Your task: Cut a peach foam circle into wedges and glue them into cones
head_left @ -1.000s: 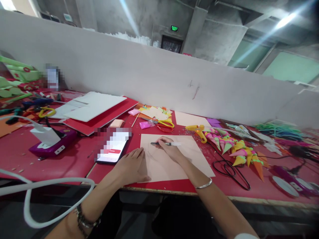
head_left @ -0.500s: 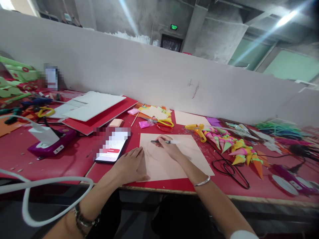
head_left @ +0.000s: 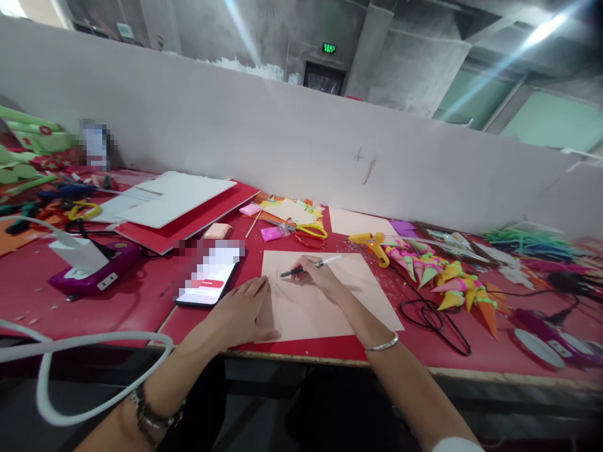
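A pale peach sheet of paper [head_left: 330, 320] lies on the red table in front of me, with faint lines drawn on its left part. My right hand [head_left: 313, 273] pinches a pen [head_left: 294, 272], whose dark tip points left at those lines. The pen's clear end sticks out to the right above the fingers. Flat on the paper's left edge rests my left hand [head_left: 245, 314], fingers stretched out and thumb apart. A phone [head_left: 207, 282] with a lit screen lies just left of that hand.
Right of the paper are a yellow glue gun [head_left: 374, 245], its black cable [head_left: 436, 320] and several colourful cones [head_left: 452, 289]. Yellow-handled scissors [head_left: 311, 233] lie behind it. White boards [head_left: 179, 198] and a purple power strip [head_left: 97, 273] are at left. A white cable [head_left: 94, 345] loops near my left forearm.
My right hand has shifted slightly, and the pen has turned so its tip sits lower and further left on the paper. My left hand keeps its place on the sheet.
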Demonstrator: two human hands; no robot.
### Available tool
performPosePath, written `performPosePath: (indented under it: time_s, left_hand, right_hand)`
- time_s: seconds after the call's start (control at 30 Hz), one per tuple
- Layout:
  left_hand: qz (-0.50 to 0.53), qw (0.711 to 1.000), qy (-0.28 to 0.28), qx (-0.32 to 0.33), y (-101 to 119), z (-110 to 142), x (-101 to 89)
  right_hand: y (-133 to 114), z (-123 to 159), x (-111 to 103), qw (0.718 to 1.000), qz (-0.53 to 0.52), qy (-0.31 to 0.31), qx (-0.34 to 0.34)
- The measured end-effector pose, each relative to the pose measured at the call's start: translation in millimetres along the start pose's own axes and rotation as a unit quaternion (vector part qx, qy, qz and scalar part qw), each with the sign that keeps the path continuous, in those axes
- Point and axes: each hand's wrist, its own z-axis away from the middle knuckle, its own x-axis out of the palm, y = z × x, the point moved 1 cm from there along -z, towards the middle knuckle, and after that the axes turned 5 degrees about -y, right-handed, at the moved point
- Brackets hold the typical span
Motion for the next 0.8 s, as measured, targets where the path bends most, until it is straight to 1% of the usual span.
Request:
performPosePath:
  time_s: [0.07,0.13,0.3,0.37,0.5,0.6,0.67,0.77,0.8]
  left_hand:
    - [0.001,1.000,0.002,0.002,0.0,-0.1,0.4]
    - [0.005,1.000,0.002,0.003,-0.1,-0.4,0.9]
    - [0.018,1.000,0.009,0.003,-2.1,-2.0,3.4]
    - [0.019,1.000,0.011,0.008,-2.9,-2.3,4.3]
    - [0.019,1.000,0.009,0.014,-2.6,-1.9,3.8]
    - [0.020,1.000,0.009,0.010,-1.7,-1.5,3.1]
    - [0.016,1.000,0.010,0.010,-1.6,-1.5,3.3]
    - [0.012,1.000,0.011,0.010,-2.2,-1.6,4.0]
    - [0.011,1.000,0.010,0.009,-2.4,-1.6,4.3]
  right_hand:
    - [0.9,0.0,1.6,1.000,-0.014,0.004,-0.015]
    - [1.1,2.4,2.2,1.000,-0.008,-0.012,-0.016]
    - [-2.2,12.5,-1.5,0.991,0.008,-0.105,0.077]
    - [-4.3,12.7,-2.2,0.992,0.010,-0.097,0.080]
    - [-6.3,7.7,2.3,0.999,-0.011,-0.035,0.036]
    - [-6.5,8.3,4.3,0.999,0.004,-0.039,0.013]
    - [-6.9,12.2,2.3,0.996,0.005,-0.076,0.039]
    - [-8.5,19.5,-3.0,0.980,-0.007,-0.156,0.121]
    - [-9.4,21.1,-4.4,0.976,-0.008,-0.168,0.137]
